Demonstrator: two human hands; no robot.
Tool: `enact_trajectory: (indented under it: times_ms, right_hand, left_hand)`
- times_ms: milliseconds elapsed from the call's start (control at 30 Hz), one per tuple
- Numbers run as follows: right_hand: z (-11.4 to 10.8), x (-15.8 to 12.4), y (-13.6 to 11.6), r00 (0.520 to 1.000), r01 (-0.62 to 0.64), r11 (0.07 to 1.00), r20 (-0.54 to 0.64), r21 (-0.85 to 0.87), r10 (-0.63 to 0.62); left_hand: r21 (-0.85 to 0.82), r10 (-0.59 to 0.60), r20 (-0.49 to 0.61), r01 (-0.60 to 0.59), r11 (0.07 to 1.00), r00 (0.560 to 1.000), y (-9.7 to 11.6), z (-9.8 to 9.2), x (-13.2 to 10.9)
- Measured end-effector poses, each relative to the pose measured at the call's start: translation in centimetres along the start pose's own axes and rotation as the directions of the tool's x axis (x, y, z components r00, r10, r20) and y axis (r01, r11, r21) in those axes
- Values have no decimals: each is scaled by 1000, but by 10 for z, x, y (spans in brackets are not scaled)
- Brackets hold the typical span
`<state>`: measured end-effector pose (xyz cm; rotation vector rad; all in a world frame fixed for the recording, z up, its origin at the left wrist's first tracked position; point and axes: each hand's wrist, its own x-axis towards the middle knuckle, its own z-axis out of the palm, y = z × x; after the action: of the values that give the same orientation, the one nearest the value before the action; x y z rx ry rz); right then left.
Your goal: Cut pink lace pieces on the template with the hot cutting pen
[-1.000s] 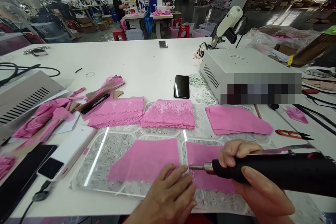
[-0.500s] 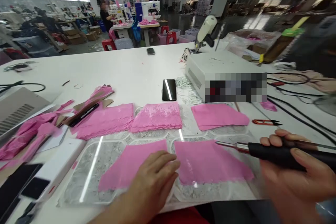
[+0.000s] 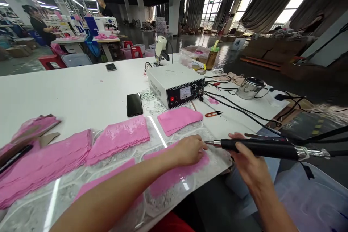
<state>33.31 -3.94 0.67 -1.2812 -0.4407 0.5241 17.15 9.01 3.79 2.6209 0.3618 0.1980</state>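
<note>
My right hand (image 3: pixel 248 161) grips a black handpiece (image 3: pixel 258 148) with a thin metal tip and a cable at its rear. A slim dark strip (image 3: pixel 266 137) lies along the same hand. My left hand (image 3: pixel 190 150) is at the metal tip, fingers curled; what they hold, if anything, is hidden. Beneath it lies a pink fabric piece (image 3: pixel 165 183) on a clear-topped, marble-patterned mat (image 3: pixel 108 168). My left forearm partly covers another pink piece (image 3: pixel 108 175). Behind are a lace-patterned pink stack (image 3: pixel 119 136), a plain pink stack (image 3: pixel 179 119) and a larger pink stack (image 3: pixel 51 161).
A grey control box (image 3: pixel 176 81) with a meter stands behind the mat, beside a phone (image 3: pixel 135 105). Orange thread snips (image 3: pixel 213 114) and black cables (image 3: pixel 239 107) lie to the right, near a glass jug (image 3: pixel 251 88). A translucent bin (image 3: pixel 312 195) stands below the table edge.
My view has turned right. My left hand has moved from between the two front fabric pieces to the handpiece tip, its fingers now curled. The right hand still grips the handpiece.
</note>
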Motion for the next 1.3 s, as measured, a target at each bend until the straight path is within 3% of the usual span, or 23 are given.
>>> enact_trajectory:
  times_ms: [100,233,300,400,633,867,1100,1300]
  right_hand:
    - [-11,-18,3,989,-45,967,128,-251,80]
    - [-4,-38,6,960,198,697,279,-689,3]
    - [6,-42,7,951,262,592,308,-762,-24]
    - [17,-40,8,943,290,516,333,-806,-9]
    - [9,-31,9,922,210,644,368,-735,120]
    - [7,-29,5,866,4,811,408,-586,291]
    - [8,-30,4,784,-257,853,419,-455,459]
    - [11,-31,0,751,-349,860,438,-371,494]
  left_hand:
    - [-8,-28,12,28,1000,1000,2,4,1]
    - [-38,-63,-11,63,997,998,2,8,-8]
    - [-55,-75,-23,74,996,997,1,9,-11]
    - [-75,-83,-36,80,994,996,1,9,-11]
    - [-144,-86,-51,78,987,995,-2,12,-10]
    - [-281,-98,1,94,955,995,-4,7,-5]
    - [-465,-15,203,110,878,979,-13,-1,14]
    - [-579,9,259,148,802,966,-12,-1,19]
